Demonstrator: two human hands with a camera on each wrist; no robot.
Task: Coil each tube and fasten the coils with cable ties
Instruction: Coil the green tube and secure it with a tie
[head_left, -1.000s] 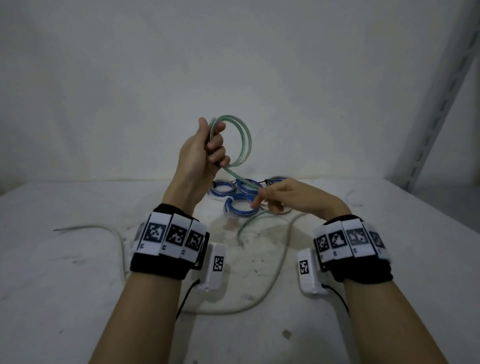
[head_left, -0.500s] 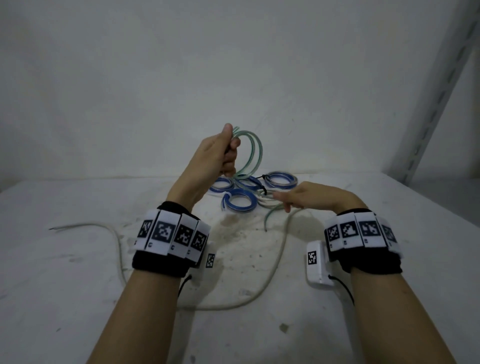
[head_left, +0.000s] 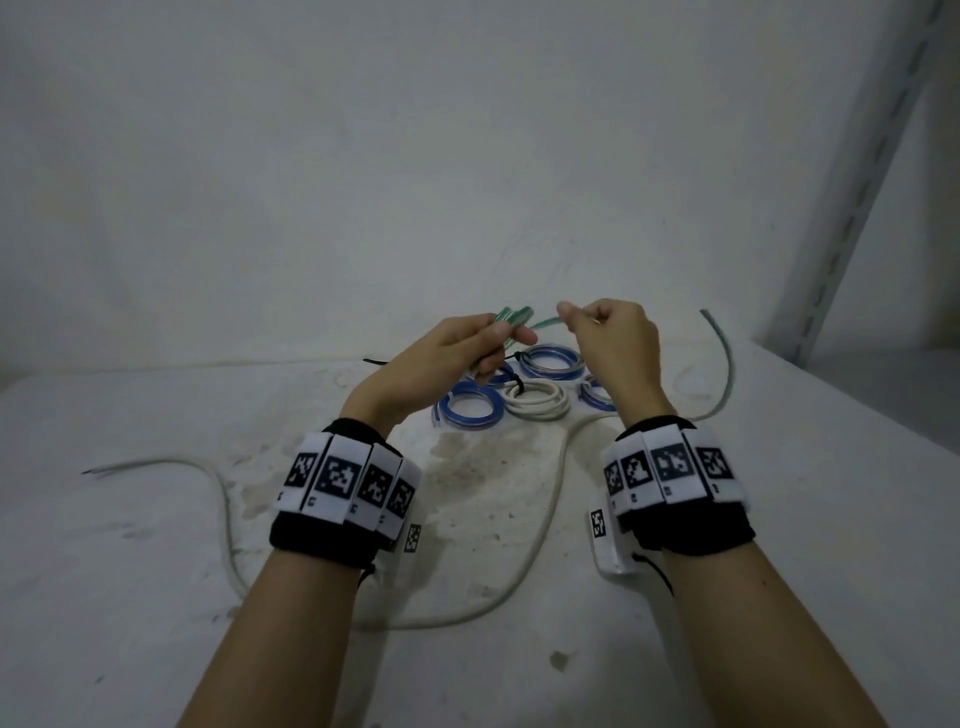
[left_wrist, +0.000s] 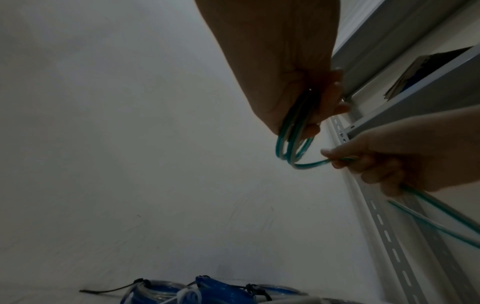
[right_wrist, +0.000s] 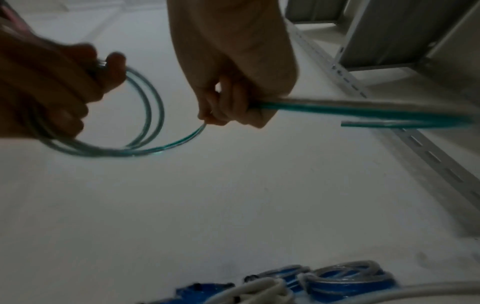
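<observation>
Left hand (head_left: 457, 353) grips the green tube's finished loops (left_wrist: 291, 144), fingers curled round them, held up above the far part of the table (head_left: 156, 597). Beside it, the right hand (head_left: 613, 343) is clenched round the same green tube (right_wrist: 363, 115), pinching it just past the loops, and the free tail (head_left: 724, 364) sweeps out to the right and arcs back down toward the table. A second ago the left hand stood higher with the coil upright, while the right was low by the finished coils, drawing the tail along; now the hands have come level and close together, and the tail has swung off the table to the right. That looks like another turn being laid onto the coil, with a fair length left to wind before any tie goes on.

Beyond the hands lie the finished pieces: blue tube coils (head_left: 470, 410) and a white tube coil (head_left: 535, 402), each cinched, one with a black cable tie (head_left: 514, 384). Nearer, a long white tube (head_left: 540, 545) snakes loose across the table, not yet coiled.
</observation>
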